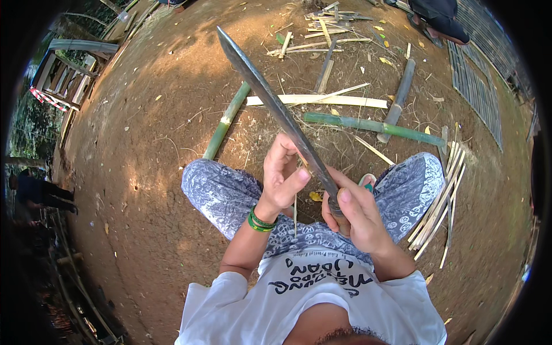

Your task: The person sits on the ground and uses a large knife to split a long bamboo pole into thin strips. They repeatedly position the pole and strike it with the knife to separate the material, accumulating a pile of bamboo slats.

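Observation:
My right hand (357, 213) is wrapped round the wooden handle of a machete (275, 104), its thumb lying along the base of the blade. The long dark blade slants up and to the left, away from me. Close against the blade's left side, my left hand (282, 178) is closed, thumb bent toward the fingers. A thin pale bamboo strip (295, 215) hangs below that hand and appears to be pinched in it; its upper part is mostly hidden. Both hands are above my lap, between my bent knees.
Green bamboo poles (374, 124) and a split pale slat (345, 101) lie on the dirt ahead. Thin bamboo strips (440, 207) rest beside my right knee. Farther off are a pile of offcuts (328, 29), a slatted bamboo panel (474, 86) and a person's legs (440, 23).

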Motion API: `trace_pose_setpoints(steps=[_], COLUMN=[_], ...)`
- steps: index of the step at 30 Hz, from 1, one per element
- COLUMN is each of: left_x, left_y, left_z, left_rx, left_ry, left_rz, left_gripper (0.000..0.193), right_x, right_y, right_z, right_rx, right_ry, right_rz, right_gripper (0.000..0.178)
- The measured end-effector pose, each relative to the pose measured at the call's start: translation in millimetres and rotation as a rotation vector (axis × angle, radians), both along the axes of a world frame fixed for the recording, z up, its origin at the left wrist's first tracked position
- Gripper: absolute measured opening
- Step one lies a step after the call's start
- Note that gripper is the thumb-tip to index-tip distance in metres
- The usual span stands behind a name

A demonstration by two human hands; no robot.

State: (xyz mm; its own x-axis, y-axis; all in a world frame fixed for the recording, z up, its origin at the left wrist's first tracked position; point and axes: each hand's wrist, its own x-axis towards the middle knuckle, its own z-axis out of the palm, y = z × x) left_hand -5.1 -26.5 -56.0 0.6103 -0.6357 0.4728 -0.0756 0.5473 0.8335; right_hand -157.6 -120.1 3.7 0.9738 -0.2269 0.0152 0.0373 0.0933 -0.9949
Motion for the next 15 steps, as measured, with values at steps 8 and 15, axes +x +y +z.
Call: trace_pose_setpoints(steps=[8,15], left_x=[-4,-9], left_y=[4,9], left_z=[-6,-27], left_rx=[-0.053,-0.100], left_ry=[-0.096,-0.124], left_rz=[0.010,0.027], left_gripper=[0.039,0.039], right_x=[-10,-21], right_y=[3,12], right_z=[-1,-6], right_rx=[-0.127,-0.176], right_ry=[-0.042,-0.024], right_rz=[-0.003,-0.022], right_gripper=[0.053,0.054])
